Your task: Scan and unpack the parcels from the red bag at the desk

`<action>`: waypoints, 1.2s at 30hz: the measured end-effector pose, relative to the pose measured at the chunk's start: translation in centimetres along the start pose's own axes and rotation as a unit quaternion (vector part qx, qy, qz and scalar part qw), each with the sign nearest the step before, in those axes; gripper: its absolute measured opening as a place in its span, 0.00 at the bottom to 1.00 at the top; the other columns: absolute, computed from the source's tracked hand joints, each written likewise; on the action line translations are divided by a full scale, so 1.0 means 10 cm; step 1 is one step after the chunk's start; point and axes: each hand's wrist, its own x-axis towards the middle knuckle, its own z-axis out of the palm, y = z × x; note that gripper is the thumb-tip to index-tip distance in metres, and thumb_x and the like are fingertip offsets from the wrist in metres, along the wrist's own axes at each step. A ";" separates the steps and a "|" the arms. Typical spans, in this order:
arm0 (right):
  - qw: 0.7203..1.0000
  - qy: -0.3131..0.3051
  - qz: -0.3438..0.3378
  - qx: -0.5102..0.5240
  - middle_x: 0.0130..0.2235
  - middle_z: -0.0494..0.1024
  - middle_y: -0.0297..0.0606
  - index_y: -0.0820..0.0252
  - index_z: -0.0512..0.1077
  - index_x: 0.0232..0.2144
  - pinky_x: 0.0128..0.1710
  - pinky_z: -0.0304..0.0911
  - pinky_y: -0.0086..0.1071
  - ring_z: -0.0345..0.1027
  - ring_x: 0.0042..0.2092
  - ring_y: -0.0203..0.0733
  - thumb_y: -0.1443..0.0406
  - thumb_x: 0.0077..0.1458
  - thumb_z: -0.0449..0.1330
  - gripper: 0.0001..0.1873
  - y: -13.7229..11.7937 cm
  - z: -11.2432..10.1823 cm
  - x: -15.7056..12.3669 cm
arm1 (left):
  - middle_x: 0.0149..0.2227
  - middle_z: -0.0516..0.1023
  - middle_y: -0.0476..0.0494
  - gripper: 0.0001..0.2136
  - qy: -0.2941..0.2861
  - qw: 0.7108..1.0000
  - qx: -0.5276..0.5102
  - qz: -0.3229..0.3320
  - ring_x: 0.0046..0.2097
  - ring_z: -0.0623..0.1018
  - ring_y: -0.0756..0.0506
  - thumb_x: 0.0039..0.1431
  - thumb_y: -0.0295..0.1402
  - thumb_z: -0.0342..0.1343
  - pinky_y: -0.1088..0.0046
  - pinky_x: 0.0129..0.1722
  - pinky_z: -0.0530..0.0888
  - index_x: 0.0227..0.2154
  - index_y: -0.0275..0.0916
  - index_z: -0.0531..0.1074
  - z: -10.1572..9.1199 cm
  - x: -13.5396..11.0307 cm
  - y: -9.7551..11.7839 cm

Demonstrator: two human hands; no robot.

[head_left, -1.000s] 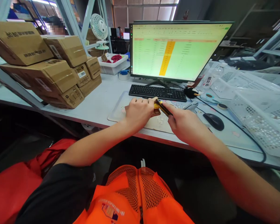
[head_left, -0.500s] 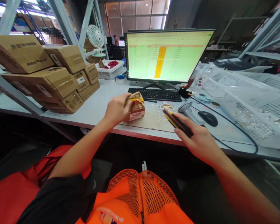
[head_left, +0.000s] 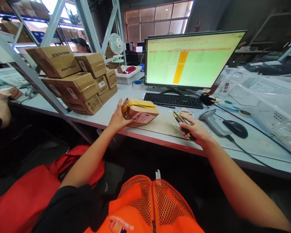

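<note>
My left hand grips the left end of a small cardboard box with its thumb and fingers. Yellow tape runs along the top of the box, and a printed label is on the side facing me. The box rests near the front edge of the desk. In my right hand is a black-and-yellow box cutter, held over the desk mat to the right of the box, its tip pointing away and to the left. Whether its blade is out I cannot tell.
Several stacked cartons stand at left by a metal post. A monitor and keyboard are behind the box. A barcode scanner, mouse and white baskets lie at right. Another person's hand shows far left.
The box has turned, so that more of its long taped top and labelled side shows. My left hand has shifted to its left end. The view has swung left; the cutter stays in my right hand.
</note>
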 end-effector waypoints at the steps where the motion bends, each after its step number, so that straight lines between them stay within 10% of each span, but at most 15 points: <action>1: 1.000 -0.002 0.004 -0.002 0.25 0.74 0.29 0.54 0.60 0.72 0.18 0.60 0.24 0.66 0.21 0.34 0.61 0.51 0.71 0.49 0.01 0.02 0.06 | 0.65 0.70 0.32 0.57 -0.006 0.999 -0.035 -0.015 0.65 0.72 0.32 0.41 0.50 0.78 0.59 0.66 0.70 0.71 0.42 0.54 0.02 -0.04 -0.07; 17: 0.952 -0.168 -0.133 -0.220 0.28 0.76 0.32 0.54 0.66 0.70 0.20 0.63 0.27 0.64 0.22 0.33 0.54 0.51 0.72 0.46 -0.42 -0.15 0.36 | 0.43 0.75 0.46 0.33 -0.045 0.992 -0.107 0.056 0.43 0.81 0.43 0.47 0.51 0.73 0.64 0.45 0.80 0.45 0.43 0.59 0.60 -0.04 -0.53; 27: 0.946 -0.166 -0.091 -0.263 0.37 0.82 0.37 0.53 0.68 0.69 0.21 0.66 0.31 0.67 0.23 0.36 0.47 0.53 0.68 0.44 0.06 -0.22 0.05 | 0.49 0.77 0.39 0.36 -0.082 0.991 -0.104 -0.006 0.50 0.81 0.37 0.46 0.47 0.73 0.60 0.49 0.80 0.51 0.42 0.57 0.61 0.02 -0.59; 31: 0.879 -0.083 -0.216 -0.418 0.51 0.83 0.44 0.53 0.74 0.64 0.40 0.75 0.41 0.79 0.42 0.52 0.48 0.57 0.65 0.35 0.01 -0.42 0.09 | 0.57 0.76 0.35 0.41 -0.099 0.986 -0.119 -0.062 0.60 0.77 0.34 0.48 0.46 0.72 0.58 0.58 0.76 0.59 0.39 0.55 0.60 0.07 -0.53; 36: 0.716 0.025 -0.389 -0.579 0.54 0.82 0.44 0.49 0.68 0.68 0.43 0.71 0.39 0.79 0.48 0.52 0.56 0.69 0.55 0.27 -0.55 -0.18 0.20 | 0.58 0.76 0.32 0.41 -0.121 0.984 -0.088 -0.092 0.62 0.76 0.32 0.46 0.45 0.73 0.55 0.60 0.74 0.58 0.38 0.57 0.54 0.09 -0.40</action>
